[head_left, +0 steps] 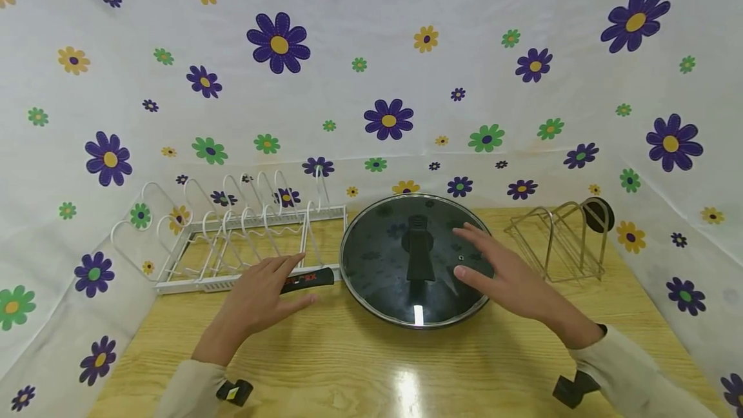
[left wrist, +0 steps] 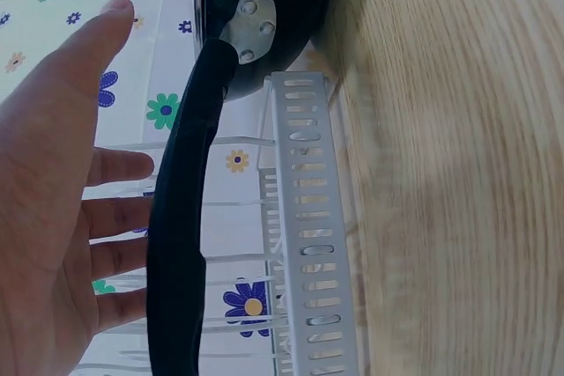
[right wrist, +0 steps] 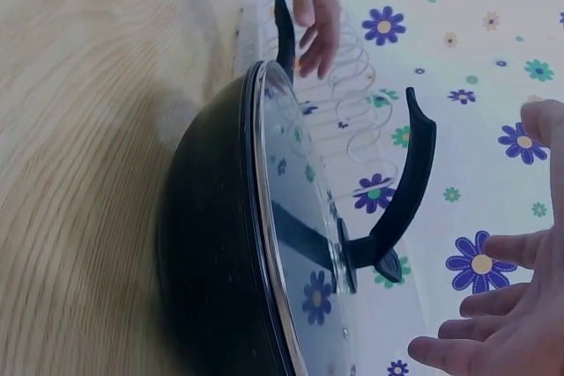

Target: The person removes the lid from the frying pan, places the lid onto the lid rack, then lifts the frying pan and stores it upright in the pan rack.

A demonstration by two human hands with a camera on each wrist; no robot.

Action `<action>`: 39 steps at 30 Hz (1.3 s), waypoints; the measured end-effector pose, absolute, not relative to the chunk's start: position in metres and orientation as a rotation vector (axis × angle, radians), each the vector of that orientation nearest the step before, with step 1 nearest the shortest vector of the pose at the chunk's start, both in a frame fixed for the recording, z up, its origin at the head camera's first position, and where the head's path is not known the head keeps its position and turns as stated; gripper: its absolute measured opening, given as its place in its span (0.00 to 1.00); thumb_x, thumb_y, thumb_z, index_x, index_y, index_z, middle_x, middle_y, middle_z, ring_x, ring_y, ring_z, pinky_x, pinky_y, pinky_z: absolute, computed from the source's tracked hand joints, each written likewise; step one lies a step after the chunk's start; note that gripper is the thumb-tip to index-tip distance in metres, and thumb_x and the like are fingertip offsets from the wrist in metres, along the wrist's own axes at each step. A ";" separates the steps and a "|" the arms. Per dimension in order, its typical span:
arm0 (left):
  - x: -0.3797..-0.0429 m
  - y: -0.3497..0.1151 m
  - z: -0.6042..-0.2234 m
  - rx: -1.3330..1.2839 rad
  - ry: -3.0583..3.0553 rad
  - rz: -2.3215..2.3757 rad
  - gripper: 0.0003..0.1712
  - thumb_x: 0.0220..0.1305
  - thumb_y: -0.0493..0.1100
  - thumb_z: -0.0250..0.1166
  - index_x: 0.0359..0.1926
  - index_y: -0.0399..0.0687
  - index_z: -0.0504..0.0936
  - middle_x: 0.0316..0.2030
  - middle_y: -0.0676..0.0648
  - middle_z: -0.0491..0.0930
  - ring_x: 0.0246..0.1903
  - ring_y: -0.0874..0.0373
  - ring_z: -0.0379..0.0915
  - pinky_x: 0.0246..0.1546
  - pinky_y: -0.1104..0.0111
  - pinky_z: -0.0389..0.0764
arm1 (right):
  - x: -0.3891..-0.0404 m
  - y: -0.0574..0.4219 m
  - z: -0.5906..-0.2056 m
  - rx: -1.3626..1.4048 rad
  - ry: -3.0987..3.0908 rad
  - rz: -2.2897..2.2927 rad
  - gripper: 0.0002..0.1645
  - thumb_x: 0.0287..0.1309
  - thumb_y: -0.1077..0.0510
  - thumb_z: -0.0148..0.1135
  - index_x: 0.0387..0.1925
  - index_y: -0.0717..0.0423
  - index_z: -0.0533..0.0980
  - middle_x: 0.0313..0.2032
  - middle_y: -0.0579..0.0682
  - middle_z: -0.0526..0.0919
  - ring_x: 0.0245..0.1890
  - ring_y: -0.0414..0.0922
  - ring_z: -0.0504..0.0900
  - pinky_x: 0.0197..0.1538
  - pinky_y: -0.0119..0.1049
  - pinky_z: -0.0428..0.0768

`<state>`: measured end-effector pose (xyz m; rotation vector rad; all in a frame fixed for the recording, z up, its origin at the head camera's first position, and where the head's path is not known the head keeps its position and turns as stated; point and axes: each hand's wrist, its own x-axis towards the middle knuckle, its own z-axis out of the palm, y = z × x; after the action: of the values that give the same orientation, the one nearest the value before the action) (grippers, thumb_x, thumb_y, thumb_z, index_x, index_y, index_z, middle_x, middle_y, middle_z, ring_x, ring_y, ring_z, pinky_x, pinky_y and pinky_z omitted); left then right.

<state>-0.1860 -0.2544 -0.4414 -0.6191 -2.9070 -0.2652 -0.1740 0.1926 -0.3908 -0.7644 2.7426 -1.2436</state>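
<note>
A dark frying pan with a glass lid sits on the wooden table. On top of the lid stands a black lid handle. The pan's long black handle points left. My left hand is spread just above that pan handle, thumb and fingers apart; in the left wrist view the fingers are straight and not wrapped round it. Over the lid's right side hovers my right hand, its fingers extended and holding nothing. The right wrist view shows a gap between its fingertips and the lid handle.
Behind the left hand, a white wire rack with upright loops reaches close to the pan. A smaller gold-coloured wire rack stands right of the pan, a round black piece at its far end. Flower-patterned sheeting encloses the table.
</note>
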 end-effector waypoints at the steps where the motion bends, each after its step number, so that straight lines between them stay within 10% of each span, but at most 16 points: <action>1: -0.187 -0.254 -0.442 -0.616 -2.910 -0.273 0.50 0.61 0.73 0.65 0.74 0.49 0.69 0.65 0.40 0.76 0.63 0.38 0.73 0.61 0.42 0.72 | -0.175 0.191 -0.392 -0.758 2.726 -1.284 0.38 0.75 0.44 0.56 0.79 0.46 0.57 0.80 0.57 0.52 0.76 0.64 0.58 0.68 0.67 0.65; 39: -0.191 -0.257 -0.468 -0.553 -2.942 -0.313 0.36 0.74 0.66 0.55 0.68 0.45 0.76 0.60 0.38 0.80 0.61 0.39 0.76 0.60 0.44 0.75 | -0.177 0.137 -0.412 -0.460 2.351 -1.829 0.39 0.73 0.50 0.58 0.76 0.60 0.57 0.77 0.62 0.58 0.72 0.63 0.66 0.69 0.60 0.68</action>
<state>-0.1915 -0.2565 -0.4677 -0.5531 -2.9423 -0.3128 -0.1767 0.1374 -0.4120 -0.4600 2.3507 -1.8289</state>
